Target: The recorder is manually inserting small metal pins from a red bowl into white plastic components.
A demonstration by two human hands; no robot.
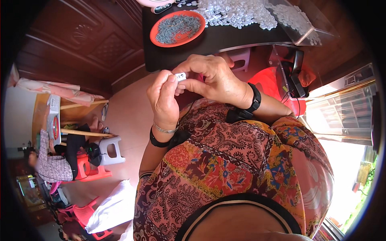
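Note:
In front of my chest, both hands meet at a small white plastic piece (pixel 181 76) with dark openings in its face. My left hand (pixel 164 98) pinches one end between thumb and fingers. The thumb and forefinger of my right hand (pixel 219 78) close on its other side. Just beyond stands a black table (pixel 249 39). On it, an orange-red plate (pixel 154 38) holds many small grey metal pieces (pixel 177 29) that look like screws. To the plate's right lies a heap of small white plastic pieces (pixel 237 12).
A clear plastic container (pixel 307 34) with more white pieces sits at the table's right corner. Beneath the table is a pale stool (pixel 241 58); a red bag (pixel 263 80) lies to the right. At left, another person (pixel 56 166) sits near a grey stool (pixel 112 150) and a white sack (pixel 114 207).

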